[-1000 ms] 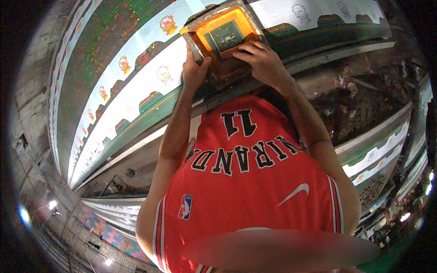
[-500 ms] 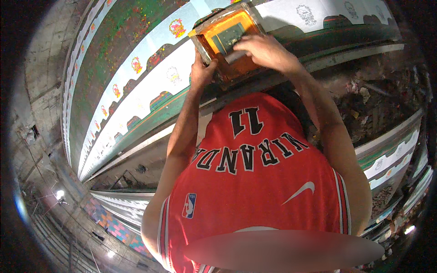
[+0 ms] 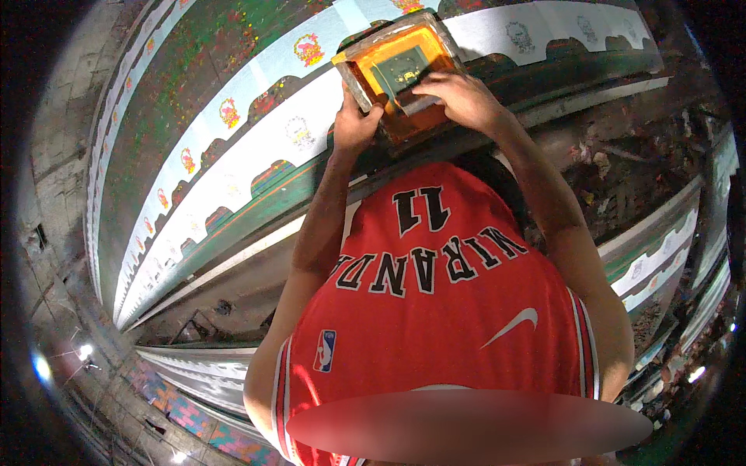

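Observation:
A wooden-rimmed printing screen, stained yellow and orange inside with a grey-green mesh window, rests over a white fabric strip at the table's near edge. My left hand grips its left side, thumb on the rim. Inside the frame, my right hand has its fingers closed on a pale, flat squeegee, partly hidden by the fingers. Left of the screen, the near white strip carries grey outline crests. Farther back, another strip bears crests coloured pink, red and yellow.
The long green table, speckled with paint, curves away to the left with several scalloped strips on it. A metal rail runs along its near edge. Behind me on the right stands another table with strips. Debris litters the ground.
My right hand and the squeegee have shifted slightly toward me within the frame, showing more of the mesh window. The whole view has also turned a little. My left hand keeps its grip.

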A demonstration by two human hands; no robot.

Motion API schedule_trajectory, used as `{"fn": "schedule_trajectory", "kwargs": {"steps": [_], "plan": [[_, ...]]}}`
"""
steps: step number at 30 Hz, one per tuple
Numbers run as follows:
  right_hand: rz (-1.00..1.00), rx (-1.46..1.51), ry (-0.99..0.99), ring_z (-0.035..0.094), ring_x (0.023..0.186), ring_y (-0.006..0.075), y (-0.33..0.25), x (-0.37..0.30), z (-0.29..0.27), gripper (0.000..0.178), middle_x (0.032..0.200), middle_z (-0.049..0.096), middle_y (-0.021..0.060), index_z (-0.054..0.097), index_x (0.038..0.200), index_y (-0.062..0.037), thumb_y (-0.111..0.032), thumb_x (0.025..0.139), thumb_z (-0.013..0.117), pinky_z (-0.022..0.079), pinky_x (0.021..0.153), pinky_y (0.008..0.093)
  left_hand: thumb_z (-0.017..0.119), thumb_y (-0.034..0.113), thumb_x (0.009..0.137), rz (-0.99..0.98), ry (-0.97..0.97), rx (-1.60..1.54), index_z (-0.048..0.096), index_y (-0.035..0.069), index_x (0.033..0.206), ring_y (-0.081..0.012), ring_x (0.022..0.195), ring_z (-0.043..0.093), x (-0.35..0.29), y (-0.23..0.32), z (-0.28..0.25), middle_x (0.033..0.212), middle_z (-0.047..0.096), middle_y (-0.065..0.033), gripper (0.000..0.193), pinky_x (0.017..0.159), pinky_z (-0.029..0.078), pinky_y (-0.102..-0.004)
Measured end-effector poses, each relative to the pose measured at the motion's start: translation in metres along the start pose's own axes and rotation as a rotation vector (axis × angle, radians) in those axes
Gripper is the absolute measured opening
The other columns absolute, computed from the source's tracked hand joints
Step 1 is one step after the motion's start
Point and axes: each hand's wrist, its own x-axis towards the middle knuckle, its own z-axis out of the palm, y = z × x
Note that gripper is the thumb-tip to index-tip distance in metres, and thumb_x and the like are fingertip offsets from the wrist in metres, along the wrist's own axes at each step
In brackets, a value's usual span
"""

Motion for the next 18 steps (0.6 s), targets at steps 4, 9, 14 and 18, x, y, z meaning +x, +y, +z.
{"fn": "schedule_trajectory", "kwargs": {"steps": [4,9,14,18], "plan": [[-0.024,0.090,-0.136,0.071,0.125,0.0383,0.013,0.018,-0.020,0.041,0.125,0.078,0.0179,0.075,0.133,-0.0082,0.000,0.094,0.067,0.056,0.104,0.0516,0.077,0.032,0.095,-0.061,-0.033,0.007,0.016,0.007,0.174,-0.0430,0.123,0.075,0.002,-0.003,-0.001,0.133,0.076,-0.0254,0.103,0.106,0.059,-0.0488],[-0.069,-0.044,-0.003,0.072,0.122,0.0392,0.029,0.095,-0.025,0.043,0.124,0.078,0.0181,0.075,0.131,-0.0119,-0.004,0.090,0.070,0.056,0.107,0.0509,0.077,0.035,0.095,-0.020,-0.028,0.024,0.014,0.004,0.174,-0.0443,0.123,0.074,-0.001,0.004,-0.006,0.136,0.074,-0.0275,0.106,0.105,0.060,-0.0495],[-0.146,-0.067,0.139,0.071,0.125,0.0376,0.028,0.092,-0.020,0.045,0.126,0.078,0.0162,0.076,0.132,-0.0138,-0.004,0.090,0.067,0.057,0.105,0.0513,0.077,0.035,0.094,-0.006,-0.034,0.021,0.010,0.003,0.174,-0.0443,0.120,0.075,-0.002,0.010,-0.007,0.134,0.074,-0.0281,0.109,0.105,0.060,-0.0496],[-0.040,0.008,0.084,0.070,0.127,0.0361,0.004,0.029,-0.011,0.049,0.131,0.075,0.0132,0.076,0.133,-0.0146,0.002,0.089,0.065,0.057,0.107,0.0491,0.076,0.036,0.094,-0.059,-0.066,-0.013,0.009,0.002,0.174,-0.0446,0.121,0.074,-0.003,0.009,-0.008,0.136,0.073,-0.0283,0.110,0.106,0.059,-0.0488]]}}
